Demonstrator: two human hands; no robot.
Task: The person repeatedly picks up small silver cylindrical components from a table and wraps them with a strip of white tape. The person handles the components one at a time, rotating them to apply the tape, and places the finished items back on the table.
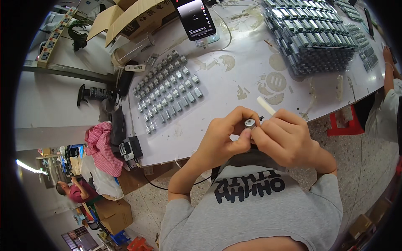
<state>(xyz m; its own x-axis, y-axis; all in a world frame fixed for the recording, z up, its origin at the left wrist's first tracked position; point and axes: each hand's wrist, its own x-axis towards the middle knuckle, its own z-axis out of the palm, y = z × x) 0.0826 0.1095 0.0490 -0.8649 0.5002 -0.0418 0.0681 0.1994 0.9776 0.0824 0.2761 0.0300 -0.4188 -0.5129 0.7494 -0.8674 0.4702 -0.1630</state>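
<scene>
Close to the table's front edge, my left hand (226, 136) pinches a small silver motor (250, 123) between thumb and forefinger, its round end turned up. From the other side, my right hand (287, 140) closes its fingers against the same motor. A pale flat strip (265, 105) sticks out past the right hand's knuckles; whether that hand grips it is hidden. Beside the fingertips shows a tiny dark piece (261, 118), too small to name. To the left lies a clear plastic tray (193, 109) with rows of similar motors.
Tall stacked trays of motors (312, 42) occupy the far right. A lit phone (196, 21) stands at the back beside an open cardboard box (138, 21). A black spray bottle (96, 93) lies left. A red stool (345, 123) and another person's arm (389, 62) are at right.
</scene>
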